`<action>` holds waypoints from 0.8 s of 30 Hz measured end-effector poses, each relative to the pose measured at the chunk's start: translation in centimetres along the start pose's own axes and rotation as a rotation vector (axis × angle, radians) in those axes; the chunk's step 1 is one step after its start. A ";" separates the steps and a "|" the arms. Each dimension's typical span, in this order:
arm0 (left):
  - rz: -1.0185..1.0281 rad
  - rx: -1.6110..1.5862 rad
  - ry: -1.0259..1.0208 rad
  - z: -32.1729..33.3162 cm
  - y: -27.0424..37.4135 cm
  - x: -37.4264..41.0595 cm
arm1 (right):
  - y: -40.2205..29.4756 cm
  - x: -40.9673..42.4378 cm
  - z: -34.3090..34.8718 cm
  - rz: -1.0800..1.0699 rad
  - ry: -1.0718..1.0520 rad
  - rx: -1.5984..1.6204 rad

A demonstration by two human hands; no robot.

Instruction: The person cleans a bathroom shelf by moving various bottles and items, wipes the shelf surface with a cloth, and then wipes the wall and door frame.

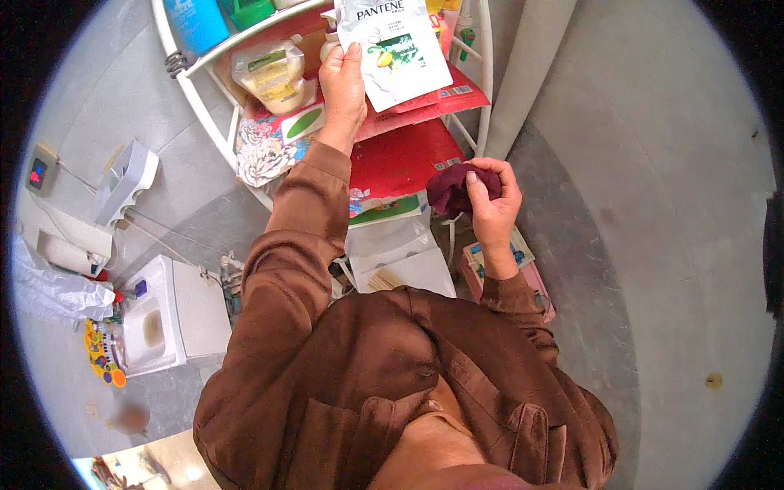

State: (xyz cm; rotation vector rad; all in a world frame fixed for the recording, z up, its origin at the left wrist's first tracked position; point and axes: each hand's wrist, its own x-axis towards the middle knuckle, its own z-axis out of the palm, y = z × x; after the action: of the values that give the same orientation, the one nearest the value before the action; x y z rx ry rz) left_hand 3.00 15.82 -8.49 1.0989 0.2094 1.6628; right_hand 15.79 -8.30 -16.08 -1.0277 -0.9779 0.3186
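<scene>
My left hand grips the edge of a white Pantene refill pouch, held up in front of a white metal shelf rack. A crumpled dark maroon cloth is bunched in my right hand, lower and to the right, near the rack's right side. Left of my left hand, a clear spouted pouch with pale yellow contents stands on the shelf. Part of a pump bottle shows behind the held pouch. Red printed cardboard covers the shelves.
A blue container and a green one stand on the top shelf. Below are a white box and a pink crate. A white sink is at left, a toy keyboard beside it. A pale pipe rises at right.
</scene>
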 end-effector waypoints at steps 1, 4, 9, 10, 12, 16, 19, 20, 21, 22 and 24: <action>0.023 0.050 -0.017 0.2 0.0 -0.6 | -0.1 -0.1 -0.4 0.009 0.000 -0.025; 0.070 0.152 -0.058 0.4 1.7 -3.9 | 1.4 0.4 -2.5 0.078 -0.006 -0.014; 0.093 0.571 -0.156 1.2 5.3 -13.6 | 2.3 1.8 -6.0 0.313 -0.257 0.136; 0.058 0.605 -0.200 0.2 4.9 -15.2 | 2.8 2.0 -5.5 0.321 -0.230 0.114; 0.020 0.634 -0.209 -2.3 3.6 -18.7 | 3.9 1.6 -5.4 0.424 -0.276 0.078; -0.165 0.688 -0.127 -6.9 2.6 -22.1 | 8.0 -0.5 -2.9 0.567 -0.248 0.078; -0.228 0.564 0.000 -11.1 1.1 -23.6 | 10.8 -2.6 -0.3 0.588 -0.342 -0.045; -0.333 0.474 0.055 -13.1 0.5 -23.9 | 11.5 -3.1 1.0 0.596 -0.377 -0.044; -0.401 0.514 0.065 -15.2 0.0 -24.1 | 13.1 -3.8 1.8 0.577 -0.386 -0.029; -0.432 0.474 0.114 -16.1 0.0 -23.9 | 14.3 -4.1 2.7 0.606 -0.409 -0.079; -0.478 0.395 0.217 -18.2 0.0 -23.5 | 14.9 -4.4 5.1 0.672 -0.472 -0.153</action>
State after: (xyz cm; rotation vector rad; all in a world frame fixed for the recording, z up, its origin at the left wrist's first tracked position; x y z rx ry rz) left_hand -10.67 3.07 -31.60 1.0459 0.9014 1.3295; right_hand 12.27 -0.53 -30.00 -1.4458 -1.0588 1.0926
